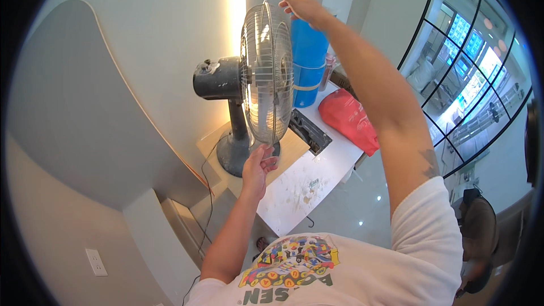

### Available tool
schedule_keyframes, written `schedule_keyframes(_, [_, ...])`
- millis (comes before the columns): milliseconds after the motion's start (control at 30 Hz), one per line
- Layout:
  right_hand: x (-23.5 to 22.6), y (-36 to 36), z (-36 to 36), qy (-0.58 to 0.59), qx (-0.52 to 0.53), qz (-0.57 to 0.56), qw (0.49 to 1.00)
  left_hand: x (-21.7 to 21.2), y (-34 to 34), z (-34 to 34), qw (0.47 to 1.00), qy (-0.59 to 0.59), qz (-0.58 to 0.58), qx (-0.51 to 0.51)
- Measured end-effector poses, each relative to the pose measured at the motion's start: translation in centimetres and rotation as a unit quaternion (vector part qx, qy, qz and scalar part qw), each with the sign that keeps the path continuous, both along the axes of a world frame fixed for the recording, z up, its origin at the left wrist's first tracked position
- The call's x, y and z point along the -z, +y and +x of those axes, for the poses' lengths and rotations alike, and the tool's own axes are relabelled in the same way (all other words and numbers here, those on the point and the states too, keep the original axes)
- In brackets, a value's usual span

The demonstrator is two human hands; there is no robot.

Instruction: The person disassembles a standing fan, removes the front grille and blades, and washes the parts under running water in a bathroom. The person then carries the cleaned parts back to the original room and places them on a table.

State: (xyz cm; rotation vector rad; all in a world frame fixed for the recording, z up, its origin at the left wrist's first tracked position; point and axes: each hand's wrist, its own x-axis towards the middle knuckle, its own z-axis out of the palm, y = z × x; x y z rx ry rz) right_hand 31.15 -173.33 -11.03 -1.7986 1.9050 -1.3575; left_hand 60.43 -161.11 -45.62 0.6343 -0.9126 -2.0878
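A dark grey table fan (217, 78) with a wire guard (271, 73) stands upright, its guard seen nearly edge-on. At the guard's bottom rim is my left hand (259, 171), its thumb and forefinger together at the wire and the other fingers curled. My right hand (301, 7) is raised beside the guard's top, with fingers apart and nothing visible in them. It appears not to touch the rim. The fan's round base (229, 156) rests on a light wooden board (292, 156). Dust or pale specks mark the motor housing.
The board lies on a white, stained table (294, 195). Behind the fan stands a blue cylinder (309, 51) with bands round it. Beside it are a black slotted part (310, 131) and a red bag (348, 118). A cord (212, 204) hangs on the left. A black-framed glass partition (470, 62) stands right.
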Motion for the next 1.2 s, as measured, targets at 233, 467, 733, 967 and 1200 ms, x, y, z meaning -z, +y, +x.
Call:
schedule_keyframes(233, [3.1,-6.2,-2.5,-0.138,-0.094,0.057,0.984,0.6,-0.9,-1.4,0.995,-0.041,0.029,-0.086])
schedule_keyframes(467, [4.5,-12.0,-5.9,-0.086,-0.189,0.107,0.972,0.3,0.4,-5.3,0.985,-0.095,0.001,-0.146])
schedule_keyframes(733, [9.6,-16.6,-9.4,-0.109,-0.26,0.189,0.941,-0.6,2.3,-7.1,0.962,-0.118,0.001,-0.245])
schedule_keyframes(967, [15.4,-18.3,-9.5,-0.315,-0.289,0.236,0.873,1.6,0.9,-9.2,0.917,-0.168,-0.015,-0.363])
schedule_keyframes(1200, [17.8,-21.1,-10.2,-0.359,-0.303,0.28,0.837,2.6,-0.1,-10.5,0.859,-0.201,-0.049,-0.469])
